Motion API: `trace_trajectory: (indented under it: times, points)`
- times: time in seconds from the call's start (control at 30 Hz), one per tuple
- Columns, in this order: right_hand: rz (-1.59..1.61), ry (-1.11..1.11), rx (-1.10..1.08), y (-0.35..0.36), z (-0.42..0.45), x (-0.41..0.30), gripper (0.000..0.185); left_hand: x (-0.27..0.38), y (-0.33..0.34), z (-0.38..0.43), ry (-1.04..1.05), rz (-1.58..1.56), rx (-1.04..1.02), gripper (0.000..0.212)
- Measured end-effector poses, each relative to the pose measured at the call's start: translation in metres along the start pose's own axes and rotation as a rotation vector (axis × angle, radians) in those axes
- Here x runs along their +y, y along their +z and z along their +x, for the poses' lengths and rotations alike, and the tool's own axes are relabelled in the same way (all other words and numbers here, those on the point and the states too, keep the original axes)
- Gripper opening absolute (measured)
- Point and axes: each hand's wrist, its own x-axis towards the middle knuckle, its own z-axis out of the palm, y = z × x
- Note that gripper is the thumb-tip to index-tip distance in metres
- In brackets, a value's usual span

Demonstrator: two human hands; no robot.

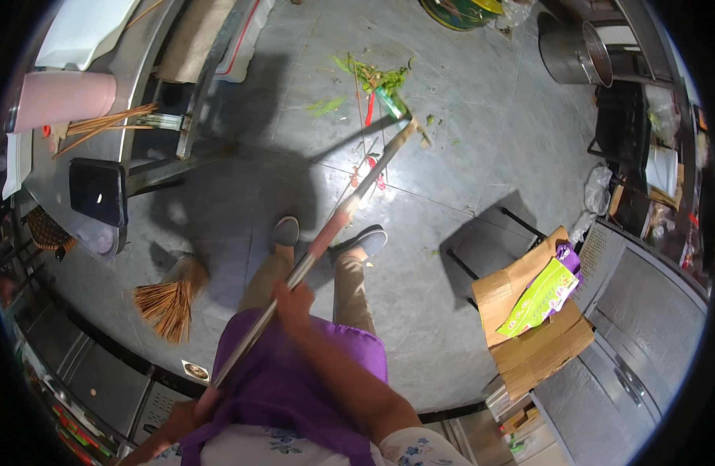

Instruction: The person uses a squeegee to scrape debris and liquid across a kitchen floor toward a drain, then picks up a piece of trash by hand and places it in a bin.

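Observation:
Both of my hands are on a long-handled broom (317,244), whose pole slants from lower left up to the upper middle. My right hand (293,300) grips the pole mid-length, in front of my purple apron. Lower down, my left hand (186,416) is closed around the pink grip at the pole's end. The broom's narrow head (418,129) is blurred on the floor. Against it lies a green strip (392,103); whether it belongs to the head, I cannot tell. Green leafy scraps (386,78) are heaped beyond, with a red strip (369,109) and red scraps (378,175) nearer my feet.
At right, flattened cardboard (520,274) and a green-and-purple packet (538,300) cover a black-legged stool. A twig whisk (168,303) stands lower left. A metal table (49,180) holds a pink tumbler (69,100) and sticks. A steel pot (567,55) sits upper right.

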Motion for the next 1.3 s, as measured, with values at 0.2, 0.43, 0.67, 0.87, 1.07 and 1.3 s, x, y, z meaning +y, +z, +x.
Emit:
trace_trajectory:
  times: [0.2, 0.43, 0.67, 0.87, 1.07, 1.3]
  points:
    - [0.095, 0.181, -0.17, 0.011, -0.068, 0.017, 0.018, -0.059, 0.021, -0.027, 0.008, -0.073, 0.02, 0.039]
    - [0.199, -0.3, -0.068, 0.002, 0.101, -0.093, 0.021, 0.074, -0.026, 0.063, 0.105, -0.278, 0.169, 0.031]
    - [-0.2, -0.22, -0.079, 0.043, 0.057, -0.061, 0.028, 0.004, 0.03, 0.051, 0.094, -0.258, 0.147, 0.031]
    - [-0.299, 0.207, -0.337, 0.035, -0.058, -0.004, 0.025, -0.066, 0.055, -0.028, -0.041, -0.135, -0.069, 0.033]
    - [-0.259, 0.188, -0.293, 0.012, -0.079, -0.007, 0.02, -0.086, 0.058, -0.038, 0.022, -0.142, -0.105, 0.036]
    - [0.286, 0.031, 0.025, -0.048, 0.084, -0.078, 0.013, 0.055, 0.007, 0.081, 0.304, -0.019, 0.065, 0.04]
